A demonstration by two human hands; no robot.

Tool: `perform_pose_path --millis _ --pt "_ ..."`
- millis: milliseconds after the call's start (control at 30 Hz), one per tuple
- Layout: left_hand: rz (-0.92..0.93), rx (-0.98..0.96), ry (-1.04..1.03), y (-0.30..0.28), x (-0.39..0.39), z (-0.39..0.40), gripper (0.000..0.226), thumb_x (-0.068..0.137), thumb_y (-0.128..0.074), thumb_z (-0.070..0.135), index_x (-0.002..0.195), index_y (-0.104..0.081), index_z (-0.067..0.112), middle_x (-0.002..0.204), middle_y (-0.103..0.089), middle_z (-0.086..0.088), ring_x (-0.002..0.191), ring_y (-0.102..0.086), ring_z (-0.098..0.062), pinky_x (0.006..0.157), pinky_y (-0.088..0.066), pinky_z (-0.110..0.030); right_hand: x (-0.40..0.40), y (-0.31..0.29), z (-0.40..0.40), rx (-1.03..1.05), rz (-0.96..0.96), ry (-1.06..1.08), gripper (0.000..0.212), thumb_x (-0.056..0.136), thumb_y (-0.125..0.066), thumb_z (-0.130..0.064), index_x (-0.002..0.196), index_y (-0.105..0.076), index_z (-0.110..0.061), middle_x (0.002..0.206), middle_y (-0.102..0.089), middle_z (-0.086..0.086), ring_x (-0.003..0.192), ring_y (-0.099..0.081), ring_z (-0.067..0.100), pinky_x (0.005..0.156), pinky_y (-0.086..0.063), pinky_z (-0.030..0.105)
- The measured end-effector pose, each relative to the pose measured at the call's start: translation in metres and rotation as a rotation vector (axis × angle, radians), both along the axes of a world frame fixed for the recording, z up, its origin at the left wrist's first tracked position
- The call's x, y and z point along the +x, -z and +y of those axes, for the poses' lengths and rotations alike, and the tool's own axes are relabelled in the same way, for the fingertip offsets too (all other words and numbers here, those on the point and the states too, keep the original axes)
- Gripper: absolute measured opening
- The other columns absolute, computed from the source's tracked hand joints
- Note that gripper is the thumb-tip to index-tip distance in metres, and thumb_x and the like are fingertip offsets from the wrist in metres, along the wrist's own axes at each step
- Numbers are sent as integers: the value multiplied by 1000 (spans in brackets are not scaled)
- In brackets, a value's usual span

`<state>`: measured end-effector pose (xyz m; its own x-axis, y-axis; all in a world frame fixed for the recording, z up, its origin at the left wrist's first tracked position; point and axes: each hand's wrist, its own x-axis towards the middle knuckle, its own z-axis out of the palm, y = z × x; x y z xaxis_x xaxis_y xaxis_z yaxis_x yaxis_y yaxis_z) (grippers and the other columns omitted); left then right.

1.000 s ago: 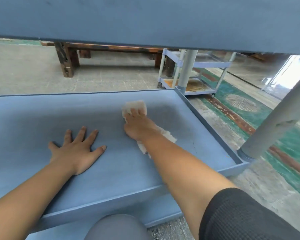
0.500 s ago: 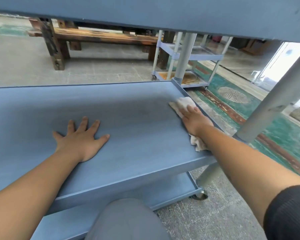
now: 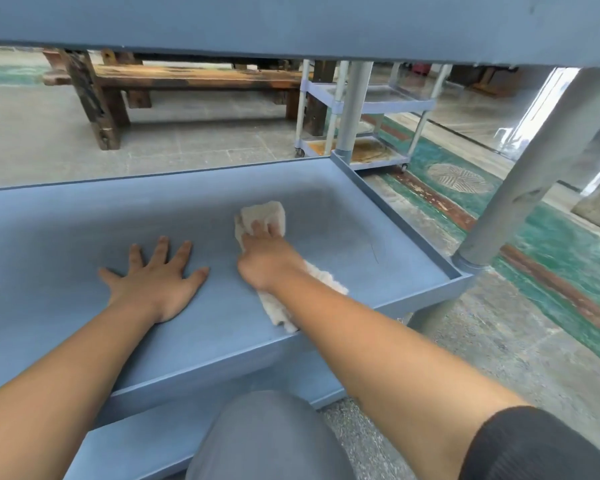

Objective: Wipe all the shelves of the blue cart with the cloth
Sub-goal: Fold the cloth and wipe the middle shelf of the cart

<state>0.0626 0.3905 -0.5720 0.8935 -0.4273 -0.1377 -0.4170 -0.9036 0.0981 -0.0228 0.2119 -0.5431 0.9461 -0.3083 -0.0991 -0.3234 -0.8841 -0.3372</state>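
The blue cart's middle shelf point(image 3: 66, 230) fills the lower half of the view, under the edge of the top shelf point(image 3: 291, 22). A strip of the bottom shelf point(image 3: 146, 441) shows below it. A cream cloth point(image 3: 265, 214) lies on the right part of the middle shelf. My right hand point(image 3: 265, 258) presses down on the cloth with its fingers laid over it; the cloth sticks out past the fingertips and trails under my wrist. Flat on the shelf left of it rests my left hand point(image 3: 156, 282), fingers spread, holding nothing.
Grey cart posts stand at the far right corner point(image 3: 354, 109) and the near right corner point(image 3: 534, 174). Behind are a small lilac cart point(image 3: 371, 105) and a dark wooden bench point(image 3: 187, 81) on a concrete floor. A green rug point(image 3: 499, 209) lies right. My knee point(image 3: 267, 438) is below.
My right hand slid the cloth from the shelf's right rim back toward the middle, after going right from there a second ago. The left hand stayed flat in place.
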Motion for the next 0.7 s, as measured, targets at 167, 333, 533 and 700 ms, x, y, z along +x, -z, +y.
perform_pose_path --millis 167,333,533,700 --pt "-13 -11 23 3 0 7 66 88 -17 69 145 11 52 163 7 13 149 4 -27 108 -10 -68 11 0 79 158 -67 -112 56 98 -36 -21 152 -28 -13 164 -7 -1 151 2 24 118 -18 41" --pt "-11 -30 10 -2 -1 2 60 90 -12 63 147 2 54 163 4 13 149 0 -26 111 -7 -66 -28 2 10 -161 -27 -251 50 103 -29 -35 152 -27 -25 165 -5 -5 151 -5 21 119 -20 42" --pt "2 -23 9 -4 -2 1 58 92 -14 62 148 -1 52 163 6 14 150 2 -25 112 -4 -65 -98 2 -133 -283 113 -13 55 102 -22 -48 154 -16 -32 166 1 -4 152 -1 23 119 -17 49" --pt "2 -27 18 -5 -3 -3 59 92 -14 62 149 -1 52 163 6 14 149 3 -26 112 -3 -65 -116 -5 -184 -378 182 -6 56 100 -14 -58 153 -6 -43 163 9 -15 150 13 18 118 2 51"
